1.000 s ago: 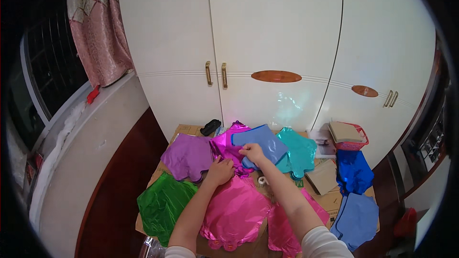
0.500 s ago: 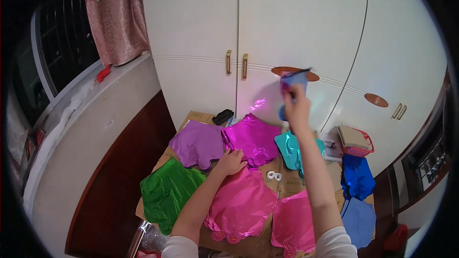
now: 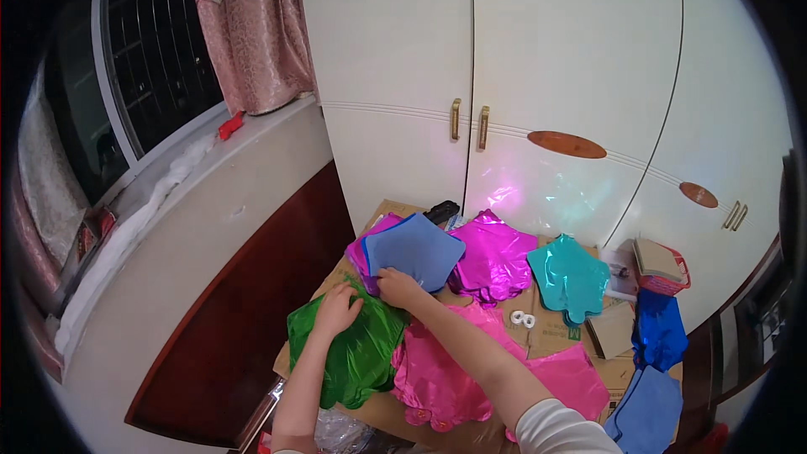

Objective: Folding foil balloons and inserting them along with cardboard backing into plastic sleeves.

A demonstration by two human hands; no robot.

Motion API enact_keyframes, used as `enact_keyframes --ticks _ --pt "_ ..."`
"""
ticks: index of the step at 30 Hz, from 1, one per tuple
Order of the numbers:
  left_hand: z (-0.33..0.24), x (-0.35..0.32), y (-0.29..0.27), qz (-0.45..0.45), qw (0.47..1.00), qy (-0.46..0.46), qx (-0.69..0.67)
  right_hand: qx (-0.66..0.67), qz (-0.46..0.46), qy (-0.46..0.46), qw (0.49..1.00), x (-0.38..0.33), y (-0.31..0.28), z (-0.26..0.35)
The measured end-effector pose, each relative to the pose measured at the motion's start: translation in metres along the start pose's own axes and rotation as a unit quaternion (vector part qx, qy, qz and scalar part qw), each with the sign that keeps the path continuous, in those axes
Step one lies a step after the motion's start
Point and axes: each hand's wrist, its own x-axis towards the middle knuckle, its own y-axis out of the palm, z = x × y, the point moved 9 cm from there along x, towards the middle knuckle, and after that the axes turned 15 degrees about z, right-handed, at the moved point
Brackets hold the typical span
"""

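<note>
Piles of flat star-shaped foil pieces, which look like uninflated balloons, lie on a cardboard-covered table. My right hand (image 3: 398,288) pinches the near edge of a matte blue foil balloon (image 3: 416,248), which lies over the purple foil balloons (image 3: 357,262) and mostly covers them. Close beside it, my left hand (image 3: 339,309) rests with fingers stretched on the top edge of the green foil balloons (image 3: 346,353). Magenta foil balloons (image 3: 496,256) sit right of the blue one. Pink foil balloons (image 3: 441,370) lie nearer, partly under my right forearm.
Teal foil balloons (image 3: 572,273), two small white rolls (image 3: 522,319) and shiny blue foil balloons (image 3: 660,328) are to the right. More matte blue ones (image 3: 647,408) lie at the near right corner. A red basket (image 3: 672,277) stands before the white cabinet (image 3: 555,50). A black object (image 3: 443,211) sits behind.
My right hand has come down leftward from the air, laying the blue foil balloon over the purple pile. My left hand has moved from the magenta and pink foil to the green. The view has turned left.
</note>
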Motion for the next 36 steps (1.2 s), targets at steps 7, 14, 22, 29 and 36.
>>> enact_keyframes --ticks 7,14,22,29,36 --pt "0.004 0.011 0.019 0.017 1.0 0.017 0.015 -0.021 0.001 -0.03 0.999 -0.001 0.015 0.003" --pt "0.012 0.018 0.03 -0.005 1.0 0.007 0.002 0.199 -0.027 0.162 0.966 -0.009 0.002 -0.031" --pt "-0.004 0.023 0.029 -0.042 0.992 0.079 0.087 0.278 -0.023 0.23 0.932 -0.014 0.003 -0.052" --pt "-0.014 0.03 0.023 -0.009 0.995 0.066 0.081 0.314 -0.013 0.217 0.924 -0.013 0.005 -0.057" --pt "-0.001 0.049 0.052 0.044 0.991 0.068 0.111 0.354 -0.058 0.204 0.911 -0.012 0.011 -0.076"
